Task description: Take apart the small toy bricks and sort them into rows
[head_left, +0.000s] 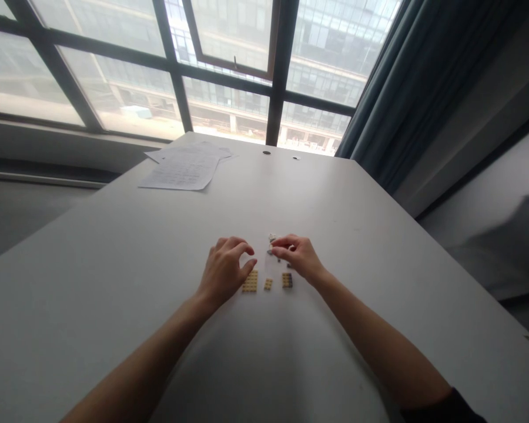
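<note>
My left hand (226, 263) hovers over the table with thumb and index finger apart and nothing between them. Just under its fingertips lies a tan studded building-brick plate (250, 282). My right hand (300, 257) pinches a small toy brick (271, 249) at the edge of a little group of loose white and grey bricks (272, 237); its fingers partly hide them. Between the hands sits a small tan brick (268, 284). Nearer my right wrist is a tan and dark block (287, 280). A few tiny dark pieces (279, 260) lie below the right fingers.
The white table (158, 247) reaches to a large window (229, 106). Several printed sheets of paper (183, 170) overlap at its far left. Two round holes, one dark (267, 153), are near the far edge. A blue-grey curtain (401, 94) hangs at the right.
</note>
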### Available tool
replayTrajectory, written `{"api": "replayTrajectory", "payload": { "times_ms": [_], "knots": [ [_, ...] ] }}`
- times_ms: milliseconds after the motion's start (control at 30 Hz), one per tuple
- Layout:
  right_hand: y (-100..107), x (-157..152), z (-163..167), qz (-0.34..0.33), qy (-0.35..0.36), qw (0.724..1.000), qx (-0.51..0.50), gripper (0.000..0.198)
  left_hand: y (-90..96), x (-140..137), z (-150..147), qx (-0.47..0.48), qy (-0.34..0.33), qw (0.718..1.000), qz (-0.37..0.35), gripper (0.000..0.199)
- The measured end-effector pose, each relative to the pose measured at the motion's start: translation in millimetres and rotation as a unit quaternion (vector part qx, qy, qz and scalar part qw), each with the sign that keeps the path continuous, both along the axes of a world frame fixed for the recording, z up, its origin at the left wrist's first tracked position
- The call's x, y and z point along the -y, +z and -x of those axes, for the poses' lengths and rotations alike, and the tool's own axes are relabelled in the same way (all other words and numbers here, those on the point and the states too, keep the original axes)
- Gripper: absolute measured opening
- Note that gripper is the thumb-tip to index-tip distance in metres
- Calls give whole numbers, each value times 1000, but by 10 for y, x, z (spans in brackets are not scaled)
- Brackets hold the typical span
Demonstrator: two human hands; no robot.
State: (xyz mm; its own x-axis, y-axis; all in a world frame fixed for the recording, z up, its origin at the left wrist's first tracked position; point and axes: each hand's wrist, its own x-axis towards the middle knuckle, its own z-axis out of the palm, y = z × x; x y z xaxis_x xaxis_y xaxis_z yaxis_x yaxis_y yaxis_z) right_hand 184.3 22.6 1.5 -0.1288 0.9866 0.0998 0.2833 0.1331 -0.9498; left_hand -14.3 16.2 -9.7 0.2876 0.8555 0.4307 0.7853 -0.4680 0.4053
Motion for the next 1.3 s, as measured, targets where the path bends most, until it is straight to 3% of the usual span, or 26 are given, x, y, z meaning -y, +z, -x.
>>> {"api": "replayTrajectory", "payload": {
  "times_ms": [33,133,233,333,400,467,533,600,733,800,867,1067,1300],
  "knots": [
    [18,13,-46,50,0,991,-123,20,-7,-2,8,-11,-8,1000,-12,10],
    [59,93,-138,155,25,912,-378,19,-37,-10,33,-40,-63,997,-26,12],
    [57,175,-170,186,49,860,-473,16,-62,-3,41,-63,-153,986,-7,10],
    [6,208,-193,180,46,859,-478,17,-65,27,20,-88,-203,975,10,14],
    [-32,212,-218,159,36,887,-432,17,-56,53,-4,-104,-207,973,7,17],
    [-48,223,-242,119,34,935,-333,15,-43,75,-30,-117,-205,972,-1,18],
    [-36,252,-247,49,50,983,-171,14,-31,90,-50,-127,-205,970,-8,18],
    [-10,299,-224,-43,71,996,13,13,-25,100,-64,-136,-205,969,-10,15],
    [-9,393,-123,-182,94,935,289,13,-45,110,-78,-138,-207,969,-9,15],
    [-44,413,-82,-200,102,902,369,14,-64,114,-81,-136,-206,969,-9,15],
    [-82,414,-60,-193,109,886,408,14,-80,115,-84,-135,-197,971,-9,14],
    [-120,377,-53,-188,86,875,437,11,-117,103,-98,-123,-175,977,-16,14],
    [-147,360,-53,-188,79,882,425,14,-157,103,-98,-106,-173,979,-10,14]
  ]
}}
